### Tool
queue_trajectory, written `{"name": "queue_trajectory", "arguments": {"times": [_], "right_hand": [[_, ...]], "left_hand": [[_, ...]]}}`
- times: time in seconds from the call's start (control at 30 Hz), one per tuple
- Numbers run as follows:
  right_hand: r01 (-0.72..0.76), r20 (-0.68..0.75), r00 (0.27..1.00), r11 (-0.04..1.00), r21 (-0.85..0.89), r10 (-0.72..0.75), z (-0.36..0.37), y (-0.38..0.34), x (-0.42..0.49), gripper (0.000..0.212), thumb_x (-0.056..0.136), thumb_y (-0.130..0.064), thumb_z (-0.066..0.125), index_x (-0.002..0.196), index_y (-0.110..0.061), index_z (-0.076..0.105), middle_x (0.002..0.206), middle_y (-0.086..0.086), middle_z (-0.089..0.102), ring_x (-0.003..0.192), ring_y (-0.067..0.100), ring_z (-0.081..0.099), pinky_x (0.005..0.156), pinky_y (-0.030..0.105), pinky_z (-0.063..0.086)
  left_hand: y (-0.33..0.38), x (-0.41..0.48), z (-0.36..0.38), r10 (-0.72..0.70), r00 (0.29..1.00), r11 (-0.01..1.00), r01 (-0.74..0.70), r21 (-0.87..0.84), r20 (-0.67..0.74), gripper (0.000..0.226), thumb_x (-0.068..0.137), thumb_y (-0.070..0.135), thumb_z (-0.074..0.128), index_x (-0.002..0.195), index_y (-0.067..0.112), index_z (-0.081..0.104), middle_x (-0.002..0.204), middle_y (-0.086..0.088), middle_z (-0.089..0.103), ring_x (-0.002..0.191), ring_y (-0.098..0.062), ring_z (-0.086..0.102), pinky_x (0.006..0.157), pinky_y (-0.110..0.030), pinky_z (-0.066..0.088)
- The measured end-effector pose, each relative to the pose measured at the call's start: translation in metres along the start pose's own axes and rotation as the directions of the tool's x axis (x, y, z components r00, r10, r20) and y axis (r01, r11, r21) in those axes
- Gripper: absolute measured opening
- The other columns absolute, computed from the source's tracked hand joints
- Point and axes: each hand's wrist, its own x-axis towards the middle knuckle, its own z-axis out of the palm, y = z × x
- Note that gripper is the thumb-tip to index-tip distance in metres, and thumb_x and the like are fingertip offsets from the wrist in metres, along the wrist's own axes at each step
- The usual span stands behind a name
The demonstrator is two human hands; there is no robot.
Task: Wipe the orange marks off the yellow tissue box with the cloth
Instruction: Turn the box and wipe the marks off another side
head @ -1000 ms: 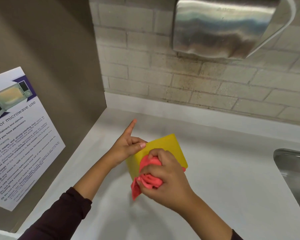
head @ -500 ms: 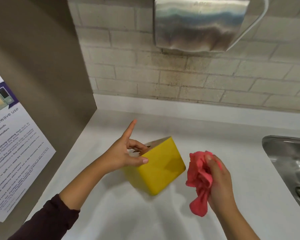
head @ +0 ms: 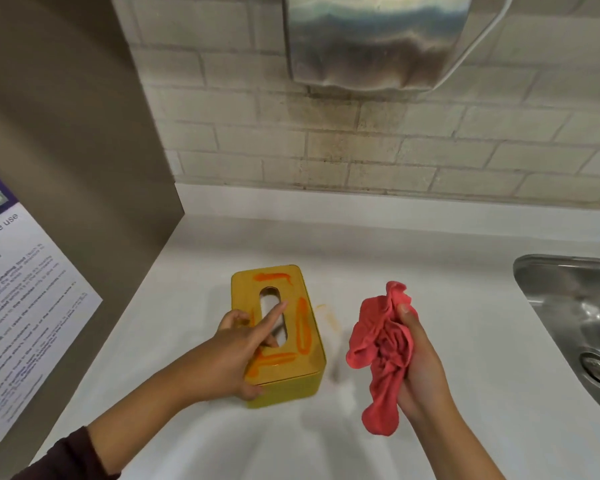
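Observation:
The yellow tissue box [head: 305, 379] stands flat on the white counter [head: 430, 271], slot side up. Orange marks [head: 301, 327] run around the slot on its lid, along the far edge, the right side and the near edge. My left hand [head: 238, 355] grips the box at its near left corner, thumb on the front wall, index finger stretched over the slot. My right hand [head: 420, 368] hovers to the right of the box, apart from it, and is closed on a crumpled red cloth [head: 381, 344] that hangs down from it.
A faint orange smear [head: 329, 317] lies on the counter right of the box. A steel sink [head: 579, 323] is set in at the far right. A brown panel [head: 66, 168] with a microwave notice [head: 18, 306] stands left. A steel dispenser [head: 378, 39] hangs on the brick wall.
The box was tipped on its side under the cloth; it has been turned flat with the marked lid up. My right hand has drawn the cloth off to the right.

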Motion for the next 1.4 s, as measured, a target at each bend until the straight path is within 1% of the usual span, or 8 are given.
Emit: {"name": "queue_trajectory", "arguments": {"times": [0.17, 0.27, 0.47, 0.77, 0.87, 1.0, 1.2, 1.4], "right_hand": [[-0.045, -0.074, 0.996, 0.998, -0.052, 0.041, -0.002, 0.009, 0.001, 0.027, 0.092, -0.042, 0.053, 0.095, -0.019, 0.067, 0.077, 0.006, 0.063, 0.062, 0.026, 0.050, 0.058, 0.041, 0.021], [-0.066, -0.112, 0.992, 0.998, -0.013, 0.064, -0.003, 0.014, 0.001, 0.029, 0.095, -0.037, 0.051, 0.104, -0.012, 0.062, 0.087, 0.010, 0.063, 0.074, 0.030, 0.052, 0.069, 0.044, 0.033], [-0.095, -0.116, 0.988, 0.994, 0.053, 0.101, 0.006, 0.020, -0.003, 0.032, 0.098, -0.031, 0.042, 0.119, -0.009, 0.054, 0.103, 0.011, 0.063, 0.091, 0.031, 0.058, 0.080, 0.043, 0.046], [-0.146, -0.187, 0.967, 0.979, 0.142, 0.171, 0.006, 0.017, -0.005, 0.050, 0.084, -0.032, 0.053, 0.123, -0.003, 0.054, 0.118, 0.021, 0.065, 0.102, 0.035, 0.066, 0.079, 0.044, 0.053], [-0.153, -0.204, 0.961, 0.973, 0.174, 0.188, 0.004, 0.015, -0.004, 0.044, 0.087, -0.037, 0.051, 0.109, -0.002, 0.064, 0.107, 0.021, 0.069, 0.095, 0.032, 0.069, 0.082, 0.045, 0.051], [-0.130, -0.174, 0.970, 0.970, 0.207, 0.167, -0.002, 0.012, -0.005, 0.052, 0.099, -0.036, 0.033, 0.093, -0.004, 0.074, 0.108, 0.023, 0.069, 0.100, 0.036, 0.066, 0.088, 0.055, 0.050], [-0.106, -0.165, 0.976, 0.972, 0.211, 0.142, -0.011, -0.004, -0.004, 0.055, 0.100, -0.035, 0.027, 0.108, 0.005, 0.063, 0.113, 0.028, 0.063, 0.104, 0.043, 0.062, 0.088, 0.059, 0.048], [-0.122, -0.254, 0.963, 0.987, -0.104, 0.092, -0.021, -0.023, -0.009, 0.036, 0.087, -0.026, 0.046, 0.098, 0.000, 0.069, 0.092, 0.023, 0.068, 0.074, 0.035, 0.065, 0.050, 0.032, 0.051]], "left_hand": [[-0.020, -0.006, -0.002, -0.009, 1.000, 0.994, 0.009, 0.113, 0.002, 0.120, 0.071, 0.045, 0.073, 0.133, 0.052, -0.030, 0.127, 0.027, 0.045, 0.138, -0.018, 0.024, 0.116, -0.041, 0.014], [-0.014, -0.008, -0.004, -0.084, 0.996, 0.995, 0.085, 0.058, -0.021, 0.118, 0.063, 0.062, 0.068, 0.131, 0.054, -0.029, 0.119, 0.029, 0.047, 0.134, -0.014, 0.031, 0.116, -0.039, 0.003], [0.046, 0.013, 0.034, -0.309, 0.873, 0.931, 0.360, 0.069, -0.376, 0.123, 0.053, 0.088, 0.040, 0.139, 0.031, -0.026, 0.100, 0.008, 0.064, 0.101, -0.016, 0.059, 0.105, -0.048, 0.016], [0.056, 0.021, 0.047, -0.383, 0.791, 0.901, 0.434, -0.003, -0.476, 0.138, 0.062, 0.051, 0.072, 0.122, 0.030, -0.051, 0.079, 0.010, 0.053, 0.072, -0.009, 0.046, 0.097, -0.038, 0.023], [0.055, 0.014, 0.036, -0.373, 0.821, 0.923, 0.376, -0.083, -0.432, 0.143, 0.054, 0.053, 0.075, 0.123, 0.037, -0.049, 0.079, 0.014, 0.054, 0.087, -0.013, 0.054, 0.101, -0.034, 0.023], [0.049, 0.003, 0.013, -0.390, 0.874, 0.903, 0.301, -0.305, -0.290, 0.146, 0.041, 0.058, 0.079, 0.120, 0.054, -0.043, 0.105, 0.022, 0.055, 0.126, -0.024, 0.032, 0.102, -0.039, 0.035], [0.011, -0.007, -0.009, -0.217, 0.976, 0.655, 0.128, -0.744, -0.023, 0.142, 0.051, 0.025, 0.091, 0.137, 0.052, -0.018, 0.111, 0.009, 0.067, 0.105, -0.001, 0.062, 0.080, -0.005, 0.046], [-0.021, -0.010, -0.007, -0.128, 0.986, 0.684, 0.165, -0.711, 0.106, 0.135, 0.055, 0.024, 0.089, 0.139, 0.049, -0.014, 0.118, 0.013, 0.066, 0.117, 0.001, 0.054, 0.088, -0.004, 0.041]]}}
